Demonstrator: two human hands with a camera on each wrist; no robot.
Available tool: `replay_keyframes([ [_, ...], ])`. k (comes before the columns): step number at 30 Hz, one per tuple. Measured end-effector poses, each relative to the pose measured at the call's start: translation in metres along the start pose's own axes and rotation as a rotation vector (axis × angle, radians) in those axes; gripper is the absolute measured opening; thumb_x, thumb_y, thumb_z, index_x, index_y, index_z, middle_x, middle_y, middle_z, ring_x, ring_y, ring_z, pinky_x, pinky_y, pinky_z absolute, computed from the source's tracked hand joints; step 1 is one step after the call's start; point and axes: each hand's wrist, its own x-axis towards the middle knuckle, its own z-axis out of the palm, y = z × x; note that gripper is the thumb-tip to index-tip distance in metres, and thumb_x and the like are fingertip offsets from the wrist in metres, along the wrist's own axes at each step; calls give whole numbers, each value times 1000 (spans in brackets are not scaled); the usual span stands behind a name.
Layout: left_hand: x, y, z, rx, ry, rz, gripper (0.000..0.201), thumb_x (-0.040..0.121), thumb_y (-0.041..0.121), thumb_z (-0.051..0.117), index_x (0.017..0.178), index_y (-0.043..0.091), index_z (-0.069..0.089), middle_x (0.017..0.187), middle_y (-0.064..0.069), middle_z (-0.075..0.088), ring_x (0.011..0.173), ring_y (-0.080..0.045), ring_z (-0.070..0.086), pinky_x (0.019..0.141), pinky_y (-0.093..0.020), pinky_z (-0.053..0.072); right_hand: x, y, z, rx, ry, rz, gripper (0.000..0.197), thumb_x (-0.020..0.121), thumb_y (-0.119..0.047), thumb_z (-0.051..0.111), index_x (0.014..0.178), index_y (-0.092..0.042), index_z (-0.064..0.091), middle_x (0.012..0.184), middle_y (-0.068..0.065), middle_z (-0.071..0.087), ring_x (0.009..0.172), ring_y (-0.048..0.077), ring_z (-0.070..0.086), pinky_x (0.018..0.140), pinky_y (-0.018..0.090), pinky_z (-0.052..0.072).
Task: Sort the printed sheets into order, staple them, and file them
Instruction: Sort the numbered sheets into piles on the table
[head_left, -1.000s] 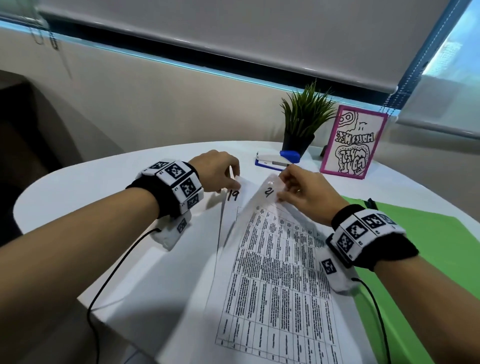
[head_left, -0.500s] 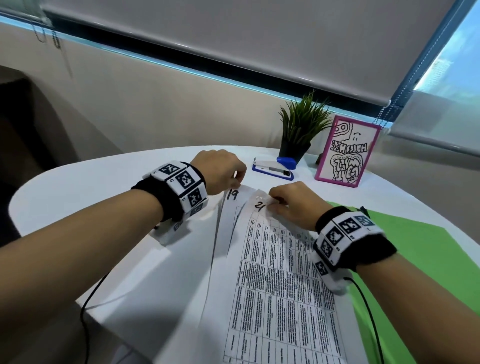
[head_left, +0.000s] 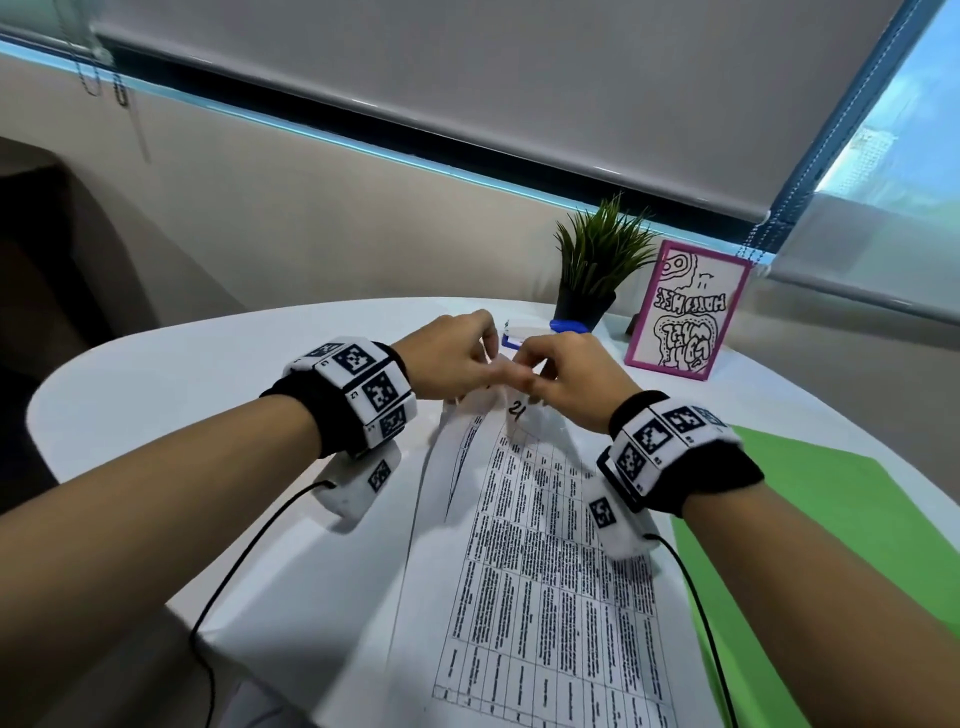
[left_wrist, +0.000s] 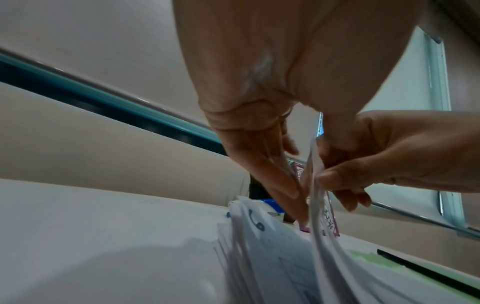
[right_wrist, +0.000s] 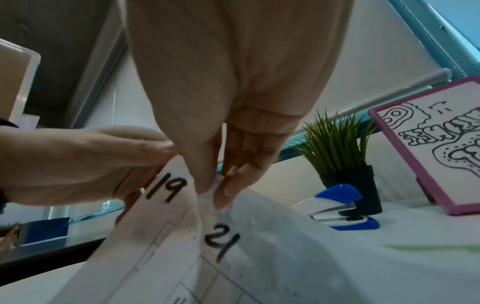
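Observation:
A stack of printed table sheets (head_left: 545, 587) lies on the white table (head_left: 171, 379), its far corners lifted. My left hand (head_left: 457, 358) pinches the corner of the sheet marked 19 (right_wrist: 166, 189). My right hand (head_left: 566, 374) pinches the corner of the sheet marked 21 (right_wrist: 221, 240), thumb and fingertips (right_wrist: 228, 193) closed on the paper's edge. Both hands meet over the far end of the stack. In the left wrist view several sheet edges (left_wrist: 319, 205) stand fanned between the two hands. A blue and white stapler (right_wrist: 342, 207) sits just beyond the hands.
A green folder (head_left: 852, 525) lies flat on the table to the right of the sheets. A small potted plant (head_left: 597, 265) and a pink-framed drawing (head_left: 685, 312) stand at the table's far side by the window ledge. Wrist cables (head_left: 244, 556) trail over the near edge.
Both hands have come together and lifted the sheet corners off the table. The right hand moved left toward the left hand; the sheet marked 19 is now raised.

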Motion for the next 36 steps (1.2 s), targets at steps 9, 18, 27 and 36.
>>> replay_keyframes([
  [9,-14,-17,21,134,-137,-349,36,65,22,85,89,-2,71,83,-13,74,61,-18,61,61,-29,52,-9,8,-25,470,94,29,5,86,-4,66,90,-1,67,96,7,73,86,6,68,82,18,53],
  [18,-16,-13,27,35,-200,-385,17,71,9,83,74,7,66,66,-5,71,58,-19,65,61,-28,55,1,14,-103,315,703,-37,7,93,-18,61,92,-12,58,91,-4,64,87,9,63,83,20,53],
  [27,-19,-22,26,-164,-300,-450,11,82,6,74,78,4,64,60,-14,69,54,-27,68,58,-34,56,-1,33,-197,12,1108,23,16,88,-41,50,76,-38,39,75,-22,46,73,-9,47,79,16,45],
  [36,-13,-46,28,-212,-275,-359,27,94,-6,51,79,15,56,60,9,67,64,-6,70,50,-15,50,-2,39,-171,219,808,-50,18,94,-20,58,80,-29,51,60,-20,60,56,-12,50,61,7,39],
])
